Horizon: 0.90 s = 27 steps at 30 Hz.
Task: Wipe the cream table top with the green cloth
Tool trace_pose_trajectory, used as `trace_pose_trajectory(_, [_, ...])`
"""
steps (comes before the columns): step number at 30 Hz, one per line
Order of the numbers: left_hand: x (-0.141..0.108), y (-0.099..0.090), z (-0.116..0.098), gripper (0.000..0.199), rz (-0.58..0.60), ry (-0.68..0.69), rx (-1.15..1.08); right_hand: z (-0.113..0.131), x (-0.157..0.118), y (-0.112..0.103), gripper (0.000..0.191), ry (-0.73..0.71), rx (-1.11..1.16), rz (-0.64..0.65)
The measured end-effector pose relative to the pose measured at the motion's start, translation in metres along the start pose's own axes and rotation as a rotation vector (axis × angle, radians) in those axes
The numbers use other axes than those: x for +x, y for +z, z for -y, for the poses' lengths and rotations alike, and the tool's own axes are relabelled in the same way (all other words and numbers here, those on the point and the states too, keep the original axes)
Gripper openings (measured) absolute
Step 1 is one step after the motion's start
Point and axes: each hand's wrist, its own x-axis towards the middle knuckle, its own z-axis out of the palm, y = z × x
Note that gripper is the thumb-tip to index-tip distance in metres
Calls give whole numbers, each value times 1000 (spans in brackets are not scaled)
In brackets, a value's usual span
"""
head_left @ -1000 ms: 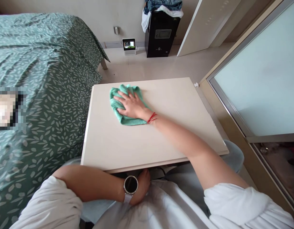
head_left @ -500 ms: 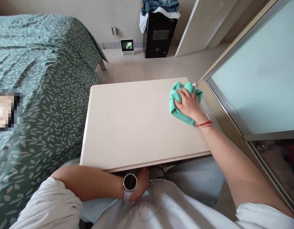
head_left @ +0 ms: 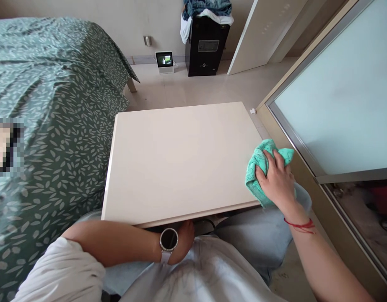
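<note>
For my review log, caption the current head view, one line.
The right hand holds a green cloth at the right edge of a pale table; the left hand lies by its near edge.

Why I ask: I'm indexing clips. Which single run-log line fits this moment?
right hand: holds green cloth, at right edge of table; left hand: by table's near edge; watch: left arm; bed: left of table
</note>
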Motion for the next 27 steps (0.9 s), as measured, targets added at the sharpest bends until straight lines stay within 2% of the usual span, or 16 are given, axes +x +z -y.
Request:
trace_pose_trajectory(2, [2,-1,0,34,28,35,-18,-1,-6,2,81,9,-6,-15])
trace_pose_trajectory(5, [2,0,-1,25,54,78,-37,9,3,5,81,9,-26,-19])
trace_pose_trajectory(9, [-2,5,-5,22,35,79,-43,48,33,1,80,-38,-58,23])
trace_pose_trajectory(14, [-4,7,-3,26,30,94,-48,135,68,-2,84,-270,23,176])
trace_pose_trajectory(18, [0,0,5,30,7,88,-26,218,75,1,83,-503,169,227])
trace_pose_trajectory(23, [-2,-7,5,20,-22,98,-3,315,52,-6,85,-734,183,327])
trace_pose_trajectory(27, [-6,-6,0,18,-52,119,-4,376,15,-11,85,-933,148,330])
